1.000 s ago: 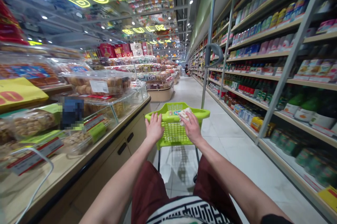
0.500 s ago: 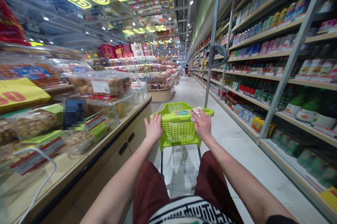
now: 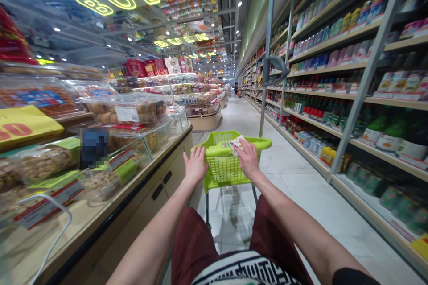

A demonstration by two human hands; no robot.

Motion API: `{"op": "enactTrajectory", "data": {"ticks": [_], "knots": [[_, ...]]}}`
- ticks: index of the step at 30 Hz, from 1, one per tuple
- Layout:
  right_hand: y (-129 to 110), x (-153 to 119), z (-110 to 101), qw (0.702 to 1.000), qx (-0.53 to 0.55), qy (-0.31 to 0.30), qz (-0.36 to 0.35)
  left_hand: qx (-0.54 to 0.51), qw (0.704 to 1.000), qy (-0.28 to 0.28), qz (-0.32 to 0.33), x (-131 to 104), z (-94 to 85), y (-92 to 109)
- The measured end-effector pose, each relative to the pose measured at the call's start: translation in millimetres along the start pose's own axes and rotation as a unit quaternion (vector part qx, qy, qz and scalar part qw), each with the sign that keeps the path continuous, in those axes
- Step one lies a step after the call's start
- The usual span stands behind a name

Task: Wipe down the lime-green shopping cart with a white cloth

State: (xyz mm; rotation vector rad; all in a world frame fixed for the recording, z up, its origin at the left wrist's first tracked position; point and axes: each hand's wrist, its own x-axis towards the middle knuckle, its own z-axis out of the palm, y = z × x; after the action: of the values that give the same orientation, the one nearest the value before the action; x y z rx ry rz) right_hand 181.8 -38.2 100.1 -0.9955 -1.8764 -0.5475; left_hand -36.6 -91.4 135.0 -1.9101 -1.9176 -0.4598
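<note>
A lime-green shopping cart stands in front of me between my arms. My left hand rests on the left end of its handle with fingers spread and nothing visible under them. In my right hand is a crumpled white patterned cloth, pressed onto the top of the handle right of its middle. The cloth partly covers a coloured label on the handle.
A glass-edged counter with packed baked goods runs along the left. Tall shelves of cans and bottles line the right, with a grey metal pole before them. A person is far down the aisle.
My right hand has slid left along the handle with the cloth, from the right part toward the middle. My left hand stays on the left end.
</note>
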Motion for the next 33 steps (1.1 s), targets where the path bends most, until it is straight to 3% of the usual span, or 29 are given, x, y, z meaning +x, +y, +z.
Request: {"op": "enactTrajectory", "data": {"ticks": [4,6,8,13,15,17,22,25,30,33], "knots": [[54.7,-18.0,-16.7,0.993,-0.057,0.032,0.103,-0.007,1.0,0.001,-0.007,-0.4,4.4,-0.6],[65.5,-21.0,-20.6,0.989,-0.061,0.047,0.124,-0.01,1.0,0.0,-0.016,-0.2,5.0,0.5],[57.8,-19.1,-17.9,0.993,-0.038,0.053,0.101,-0.01,1.0,-0.003,-0.021,-0.1,4.5,1.8],[-0.1,-5.3,0.6,0.999,0.033,0.036,-0.013,0.002,1.0,-0.008,-0.013,-0.2,2.3,0.0],[-10.4,-2.1,1.9,0.999,0.038,0.026,-0.027,0.006,1.0,-0.009,-0.01,-0.5,1.8,-2.5],[-5.5,-2.5,-2.3,0.999,0.031,0.022,-0.012,0.007,1.0,-0.01,-0.009,-1.1,1.4,-4.7],[35.8,-12.6,-19.6,0.996,0.0,0.056,0.076,-0.005,1.0,0.001,-0.018,-3.8,0.3,-4.8],[45.5,-15.5,-17.7,0.994,0.011,0.063,0.083,-0.013,1.0,0.006,-0.024,-4.7,-0.3,-2.2],[26.7,-7.2,0.2,0.993,0.058,0.072,0.075,-0.015,1.0,-0.004,-0.023,-3.7,-0.6,0.5],[4.1,0.2,5.3,0.992,0.1,0.065,0.031,-0.013,1.0,-0.002,-0.026,-3.5,-0.9,0.5]]}}
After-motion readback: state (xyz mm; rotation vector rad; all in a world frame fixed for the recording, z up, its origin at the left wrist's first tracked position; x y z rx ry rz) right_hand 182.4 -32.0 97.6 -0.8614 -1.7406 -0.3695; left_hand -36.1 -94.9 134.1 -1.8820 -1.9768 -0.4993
